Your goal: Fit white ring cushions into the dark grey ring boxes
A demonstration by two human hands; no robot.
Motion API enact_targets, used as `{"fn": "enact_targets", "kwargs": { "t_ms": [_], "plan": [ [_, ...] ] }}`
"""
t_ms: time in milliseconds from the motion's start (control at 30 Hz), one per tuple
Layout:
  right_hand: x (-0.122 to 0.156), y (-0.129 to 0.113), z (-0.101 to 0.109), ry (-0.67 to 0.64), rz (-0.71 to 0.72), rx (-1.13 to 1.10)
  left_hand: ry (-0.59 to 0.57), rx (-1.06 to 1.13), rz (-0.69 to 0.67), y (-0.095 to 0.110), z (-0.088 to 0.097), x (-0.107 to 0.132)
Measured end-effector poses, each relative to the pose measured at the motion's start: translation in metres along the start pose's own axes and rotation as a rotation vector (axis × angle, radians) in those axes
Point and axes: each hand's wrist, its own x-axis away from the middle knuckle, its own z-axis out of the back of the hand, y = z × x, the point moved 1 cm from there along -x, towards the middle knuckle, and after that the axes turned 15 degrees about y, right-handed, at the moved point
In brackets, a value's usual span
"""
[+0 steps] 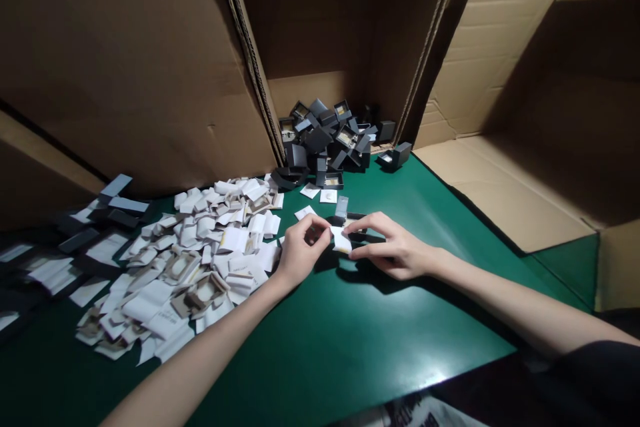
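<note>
Between my two hands is a small white folded card [341, 239] with a yellowish mark near its lower edge. My left hand [303, 247] pinches the card's left edge between thumb and forefinger. On the other side, my right hand [395, 247] grips it with the fingertips. Just behind the card stands an opened black box [356, 219], partly covered by my right hand. Several flat white cards [329, 196] lie on the green table beyond my left hand.
A heap of white folded papers and card inserts [200, 260] spreads to the left. Black boxes [320, 137] are piled at the back, against a cardboard compartment [320, 13]. Other dark boxes [80, 240] lie at far left. An open cardboard carton [520, 180] borders the green table [310, 360] on the right.
</note>
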Motion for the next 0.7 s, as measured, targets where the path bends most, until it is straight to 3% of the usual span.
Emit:
{"fn": "enact_targets", "kwargs": {
  "t_ms": [367,533,633,700],
  "plan": [
    [0.0,-0.001,-0.004,-0.038,0.028,0.063,-0.08,0.053,-0.007,-0.002,0.0,-0.001],
    [-0.002,0.002,0.0,0.198,-0.073,0.001,-0.138,0.028,-0.029,0.0,0.0,-0.002],
    [-0.001,0.007,0.006,0.4,-0.234,-0.006,-0.12,0.012,-0.046,0.001,-0.001,-0.001],
    [0.0,0.013,0.008,0.466,-0.363,0.025,-0.105,0.009,-0.049,-0.001,-0.001,-0.001]
  ]
}}
